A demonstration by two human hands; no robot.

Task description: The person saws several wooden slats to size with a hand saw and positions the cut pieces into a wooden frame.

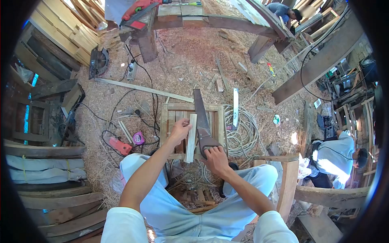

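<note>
My left hand (pixel 180 131) is closed on the upper left edge of a short, pale wood strip (pixel 191 139), which stands nearly lengthwise in view. Just right of the strip, my right hand (pixel 215 159) has its fingers wrapped round the handle of a hand saw (pixel 202 115). The saw's blade points away from me and lies over a low slatted wooden frame (pixel 221 125) between my knees. Strip and blade are close together, side by side.
Coiled cable (pixel 245 133) lies right of the frame. A pink tape measure (pixel 138 138) and a red power tool (pixel 120 146) lie left. A long batten (pixel 144 89) crosses beyond. One person bends at the right (pixel 334 158), another at the upper right (pixel 281 12).
</note>
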